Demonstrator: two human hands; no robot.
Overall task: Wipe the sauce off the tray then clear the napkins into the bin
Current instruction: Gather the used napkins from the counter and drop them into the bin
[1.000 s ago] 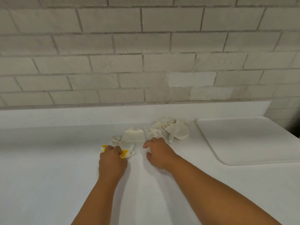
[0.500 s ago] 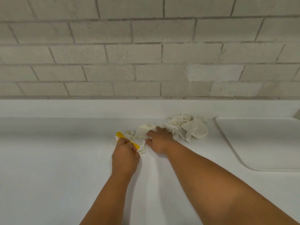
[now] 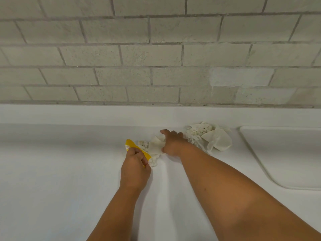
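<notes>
On the white counter my left hand (image 3: 135,168) grips a yellow sauce packet (image 3: 132,146) together with a bit of crumpled white napkin (image 3: 153,161). Just right of it my right hand (image 3: 172,142) closes its fingers and thumb on a folded white napkin (image 3: 155,145). A bigger heap of crumpled napkins (image 3: 211,137) lies behind and to the right of that hand, near the back ledge. The white tray (image 3: 284,153) lies flat at the right; no sauce shows on the part in view. No bin is in view.
The white counter (image 3: 60,171) runs left and toward me. A low white ledge (image 3: 86,113) and a grey brick wall (image 3: 156,58) close off the back.
My right hand has reached forward from the counter onto the folded napkin and taken hold of it. The left hand has lifted the yellow packet slightly. My view has shifted left and closer.
</notes>
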